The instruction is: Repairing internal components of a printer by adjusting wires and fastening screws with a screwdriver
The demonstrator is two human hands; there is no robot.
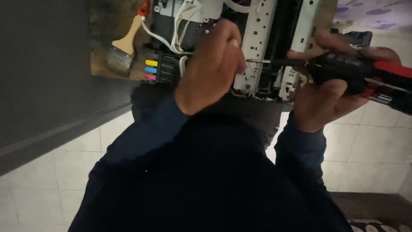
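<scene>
An opened printer mechanism (262, 38) with white metal frames, white wires and yellow, blue and pink ink tabs (151, 70) lies on a wooden board. My right hand (330, 92) grips a black and red screwdriver (360, 68) whose thin shaft (268, 62) points left. My left hand (212, 64) is curled over the mechanism with its fingertips pinched at the shaft's tip. Whether something small sits between those fingertips is hidden.
A paintbrush (124, 45) with a wooden handle lies on the wooden board (101, 25) at the left. A dark grey wall (43, 73) runs along the left. Pale floor tiles (369, 150) lie below, with a patterned mat (377, 225) at the bottom right.
</scene>
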